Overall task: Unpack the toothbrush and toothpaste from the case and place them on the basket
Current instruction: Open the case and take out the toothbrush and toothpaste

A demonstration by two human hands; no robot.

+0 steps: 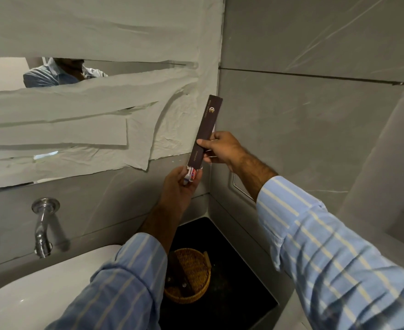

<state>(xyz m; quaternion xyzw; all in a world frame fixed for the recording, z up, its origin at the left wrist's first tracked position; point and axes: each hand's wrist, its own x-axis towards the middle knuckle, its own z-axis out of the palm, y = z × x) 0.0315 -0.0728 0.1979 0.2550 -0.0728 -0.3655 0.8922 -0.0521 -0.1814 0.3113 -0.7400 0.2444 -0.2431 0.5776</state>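
- Right hand (220, 148) closing around the middle of the case (204, 133), thumb pressing flat on its dark front, other fingers curling behind.
- Holding the case raised and nearly upright, slightly tilted, open end pointing down, well above the basket (188, 275).
- Left hand (179, 189) pinching just below the case's open mouth, thumb and fingertips closing on the toothpaste (192, 175) poking out.
- Showing only the red, white and blue end of the toothpaste; the rest sitting inside the case.
- Toothbrush: cannot tell, something pale showing beside the toothpaste at the case's mouth, too small to make out.
- Basket sitting far below the case on a dark counter (232, 294), partly hiding behind the left sleeve (124, 282); small dark items lying inside it.
- White sink (41, 289) sitting left of the basket, chrome tap (42, 225) sticking out of the wall above it.
- Mirror (129, 66) hanging left of the case, mostly covered by torn paper strips (77, 103).
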